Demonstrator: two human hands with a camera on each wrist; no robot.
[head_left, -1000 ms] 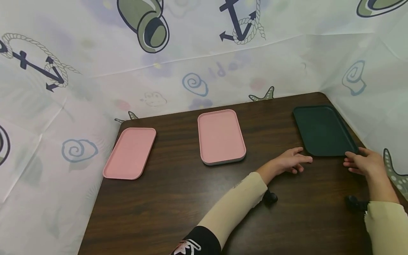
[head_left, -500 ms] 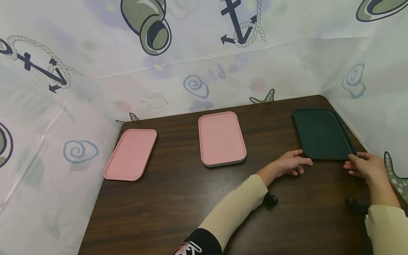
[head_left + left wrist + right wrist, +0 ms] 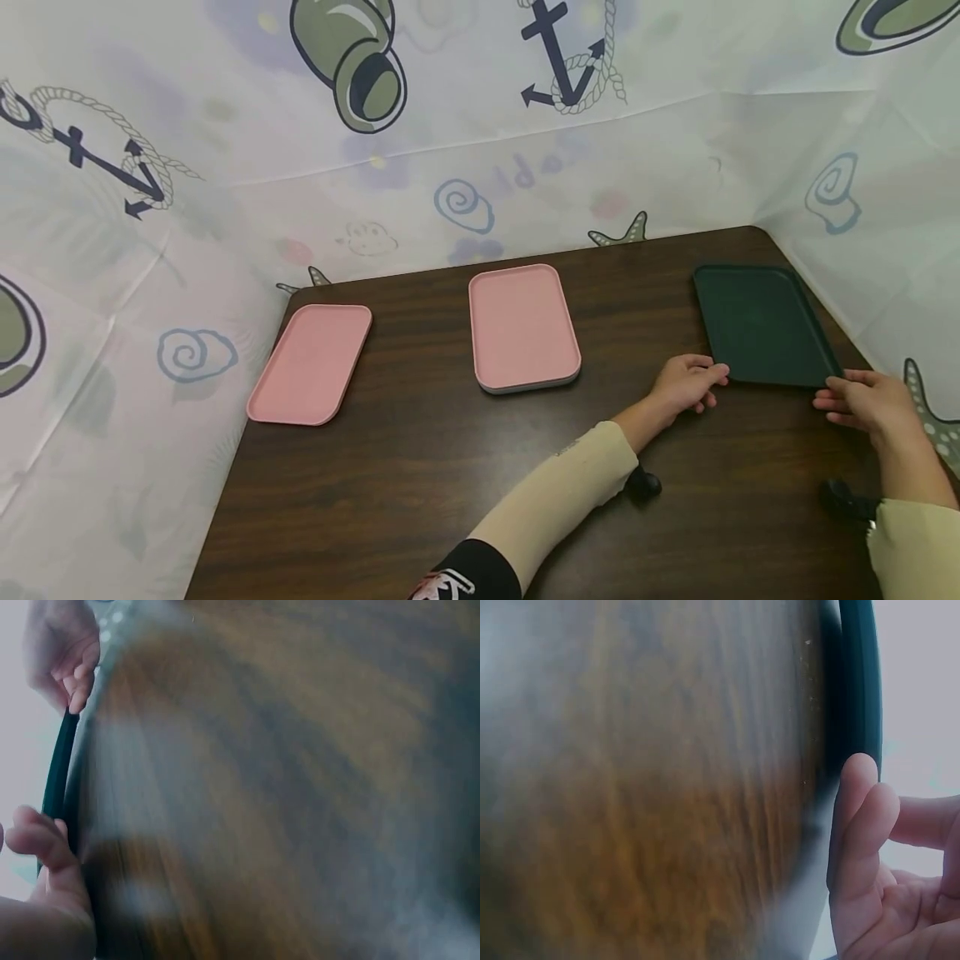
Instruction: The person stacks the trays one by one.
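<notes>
Head: green tray over worktop; left hand pinching its near-left corner, right hand its near-right, presumably for level control. Left of it, pink tray; farther left, second pink tray.

Left wrist: green tray edge-on between hands.

Right wrist: fingers grasping its rim.

Versus a second ago I see the left hand has drawn its spread fingers together, pinching the green tray at its near-left corner, the tray sitting slightly farther from the far edge of the desk, right hand shifted nearer with it.
</notes>
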